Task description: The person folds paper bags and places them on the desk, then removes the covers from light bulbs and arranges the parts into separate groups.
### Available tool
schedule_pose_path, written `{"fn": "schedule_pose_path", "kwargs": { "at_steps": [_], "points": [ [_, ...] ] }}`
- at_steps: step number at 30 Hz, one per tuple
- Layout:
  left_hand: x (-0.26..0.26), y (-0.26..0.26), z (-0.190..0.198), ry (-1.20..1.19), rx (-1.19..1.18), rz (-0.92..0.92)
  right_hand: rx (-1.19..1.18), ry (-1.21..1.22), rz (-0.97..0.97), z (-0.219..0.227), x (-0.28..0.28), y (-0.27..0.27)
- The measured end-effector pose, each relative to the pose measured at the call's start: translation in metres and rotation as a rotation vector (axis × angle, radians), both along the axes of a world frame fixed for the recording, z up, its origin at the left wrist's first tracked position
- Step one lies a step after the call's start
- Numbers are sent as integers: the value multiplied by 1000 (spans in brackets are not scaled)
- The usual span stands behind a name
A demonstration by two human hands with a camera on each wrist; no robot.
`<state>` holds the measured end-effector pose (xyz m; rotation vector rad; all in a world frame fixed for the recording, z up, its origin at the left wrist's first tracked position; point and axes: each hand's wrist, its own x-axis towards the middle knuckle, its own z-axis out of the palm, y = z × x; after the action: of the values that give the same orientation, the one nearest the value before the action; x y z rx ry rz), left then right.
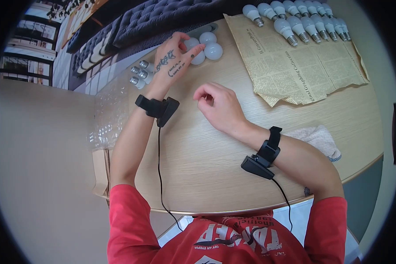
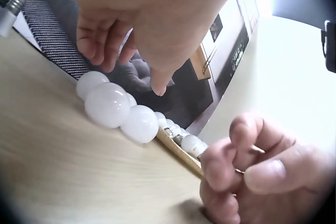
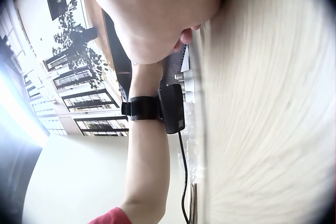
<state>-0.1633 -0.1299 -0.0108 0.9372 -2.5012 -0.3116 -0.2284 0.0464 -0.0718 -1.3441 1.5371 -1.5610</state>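
Observation:
The left hand (image 1: 170, 60) reaches over a small cluster of white bulbs (image 1: 213, 51) near the table's far edge. In the left wrist view, its fingers and thumb hang apart above the rounded white domes (image 2: 107, 105), holding nothing visible; contact with a bulb cannot be told. The domes stand close against one another, and their bases are hidden. Nearer the middle of the table is the right hand (image 1: 222, 108), its fingers loosely curled and holding nothing visible. The left wrist view shows this right hand (image 2: 268, 174) with the thumb near the bent fingers.
Rows of white bulbs (image 1: 283, 29) with metal screw bases lie on brown printed paper (image 1: 290, 75) at the right. Several more bulbs (image 1: 141, 74) lie left of the left hand, beside clear plastic packaging (image 1: 110, 114). A light cloth (image 1: 317, 140) lies by the right forearm.

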Motion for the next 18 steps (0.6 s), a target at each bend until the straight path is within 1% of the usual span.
{"fn": "schedule_pose_path", "kwargs": {
  "at_steps": [3,6,10,13,16,18],
  "points": [
    [-22,2,12,-32,-120,-180,-7,-9,-14,0,2,1],
    [-50,12,23,-110,-200,-369,-34,46,-43,-1,3,1],
    [-96,24,30,-193,-255,-615,-36,93,26,1,2,5],
    [-131,31,22,-162,-428,-773,-30,116,72,2,2,8],
    [-162,46,16,-213,-511,-853,33,161,124,2,3,9],
    [-179,57,14,-270,-507,-839,89,222,138,2,4,8]
  ]
}}
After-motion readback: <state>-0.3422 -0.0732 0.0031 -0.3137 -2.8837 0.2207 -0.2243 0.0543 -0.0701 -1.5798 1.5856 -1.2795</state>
